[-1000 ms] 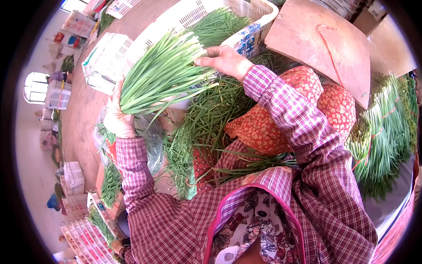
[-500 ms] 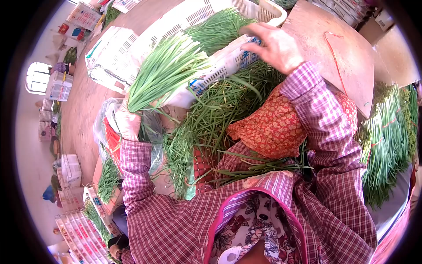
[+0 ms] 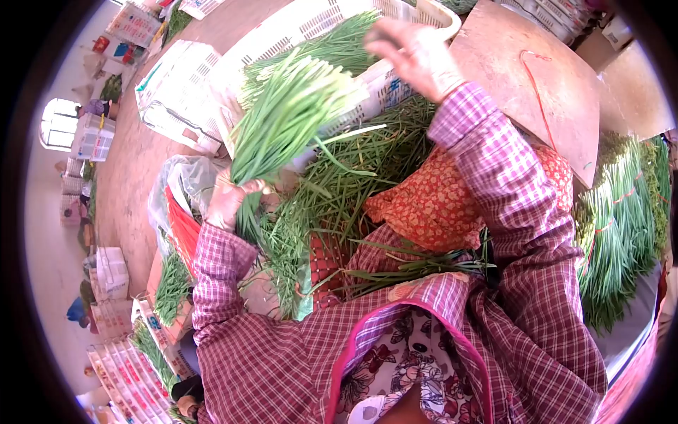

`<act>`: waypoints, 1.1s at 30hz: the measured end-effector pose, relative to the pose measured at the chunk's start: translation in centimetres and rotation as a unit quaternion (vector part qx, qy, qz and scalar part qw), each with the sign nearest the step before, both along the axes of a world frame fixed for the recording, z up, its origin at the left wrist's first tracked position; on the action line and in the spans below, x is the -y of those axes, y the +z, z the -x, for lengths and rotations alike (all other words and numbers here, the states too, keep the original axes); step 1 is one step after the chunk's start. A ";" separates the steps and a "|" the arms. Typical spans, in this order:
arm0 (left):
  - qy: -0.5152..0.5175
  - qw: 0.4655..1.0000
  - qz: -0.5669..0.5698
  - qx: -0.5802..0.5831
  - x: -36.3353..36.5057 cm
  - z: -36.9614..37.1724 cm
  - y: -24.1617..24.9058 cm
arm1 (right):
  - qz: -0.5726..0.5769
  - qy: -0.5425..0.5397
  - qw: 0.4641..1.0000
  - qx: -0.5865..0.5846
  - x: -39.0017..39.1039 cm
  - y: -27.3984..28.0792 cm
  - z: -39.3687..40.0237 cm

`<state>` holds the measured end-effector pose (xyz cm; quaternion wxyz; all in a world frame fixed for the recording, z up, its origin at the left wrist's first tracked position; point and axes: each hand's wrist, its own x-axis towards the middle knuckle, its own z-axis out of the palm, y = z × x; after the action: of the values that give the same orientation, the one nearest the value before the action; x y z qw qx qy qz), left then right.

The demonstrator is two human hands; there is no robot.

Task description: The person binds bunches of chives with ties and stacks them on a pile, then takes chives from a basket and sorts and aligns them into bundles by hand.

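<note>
Strong daylight floods the scene from above, bleaching the white crate and the pale floor almost to glare, while soft shadows gather under the plaid sleeves (most deeply near the lap). A fisheye lens bends everything toward a black circular border, so edges curve and smear. The raised right hand is motion-blurred, whereas the bunch of green stalks stays fairly sharp.

The right hand has let go of the chive bunch and lifted away over the white crate. The left hand has turned the bunch more upright, its leaf tips now fanning up toward the right hand.
</note>
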<state>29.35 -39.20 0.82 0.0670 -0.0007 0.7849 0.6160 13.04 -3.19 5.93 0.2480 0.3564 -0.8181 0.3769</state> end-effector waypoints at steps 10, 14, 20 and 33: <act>0.013 0.967 -0.146 0.211 -4.0 -1.2 -0.1 | -0.058 -0.130 0.990 -0.015 -2.4 2.2 -2.9; -0.014 0.971 -0.117 0.208 -4.7 -1.2 0.1 | -0.083 0.066 0.986 -0.128 2.8 2.8 -4.6; -0.002 0.964 -0.126 0.232 -6.4 -1.5 1.6 | -0.075 0.152 0.981 -0.090 6.3 0.6 -2.8; -0.008 0.967 -0.143 0.211 -6.6 -1.6 0.4 | 0.604 0.206 0.654 0.407 -1.5 5.6 1.0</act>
<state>30.99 -32.58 1.21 0.2353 -0.1143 0.6566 0.7074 12.00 -1.64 11.53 -0.0329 0.0982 -0.3348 0.9366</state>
